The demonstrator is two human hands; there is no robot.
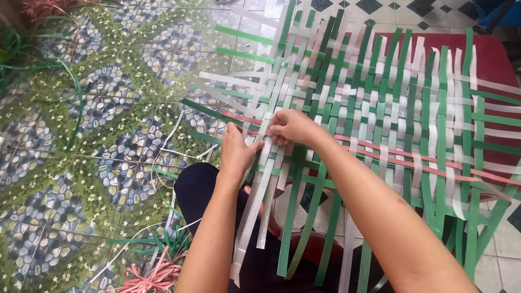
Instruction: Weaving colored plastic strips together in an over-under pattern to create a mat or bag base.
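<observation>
Over my lap, a woven mat point(380, 108) of flat plastic strips lies spread, part on a red surface point(488, 59), part on the tiled floor point(81, 135). Its strips are green and translucent white, glossy and ribbon-thin, crossing in an open over-under lattice; loose ends hang toward me. One pink strip point(412, 163) has its long axis across the weave, running from my hands at the left edge toward the right and slanting slightly down. My left hand point(237, 154) is closed in a pinch on that strip's near end, fingers curled at the mat's edge. My right hand point(293, 126) is just beside it, fingertips bent and pressing into the weave, gripping the same pink strip. Cut scraps of green and pink strip point(157, 271) lie on the pebble-and-flower patterned tiles at my left.
</observation>
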